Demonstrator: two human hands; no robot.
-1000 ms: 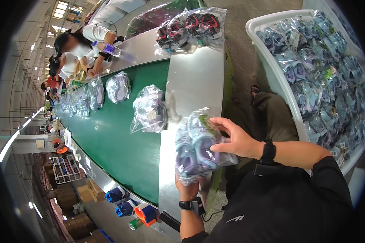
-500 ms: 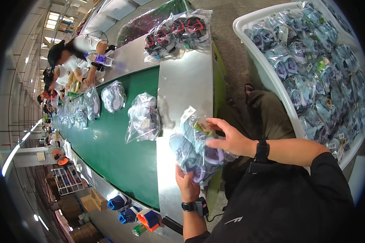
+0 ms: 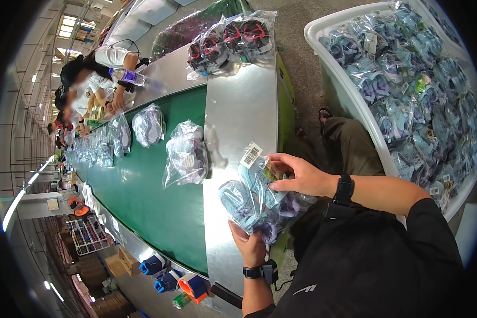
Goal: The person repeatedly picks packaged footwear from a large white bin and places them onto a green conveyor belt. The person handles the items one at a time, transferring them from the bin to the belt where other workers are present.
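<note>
A clear plastic bag with a pair of light blue and purple shoes (image 3: 239,200) is held over the near edge of the metal table. My left hand (image 3: 249,248) grips the bag's lower end, its fingers partly hidden beneath it. On the upper right side, my right hand (image 3: 303,178) has its thumb and fingers closed on the plastic. A white barcode tag (image 3: 251,155) sticks out at the top of the bag, and something green shows inside by my right fingertips.
Bagged shoes (image 3: 186,153) lie on the green conveyor belt (image 3: 159,206), with more farther along. Black-and-red bagged shoes (image 3: 233,40) lie at the table's far end. A white bin (image 3: 350,90) of bagged shoes stands right. Co-workers (image 3: 103,74) and a bottle (image 3: 128,77) are at left.
The bag has turned and tilted, so the barcode tag now faces up more plainly. My right fingers have closed in on the plastic; my left hand has shifted slightly.
</note>
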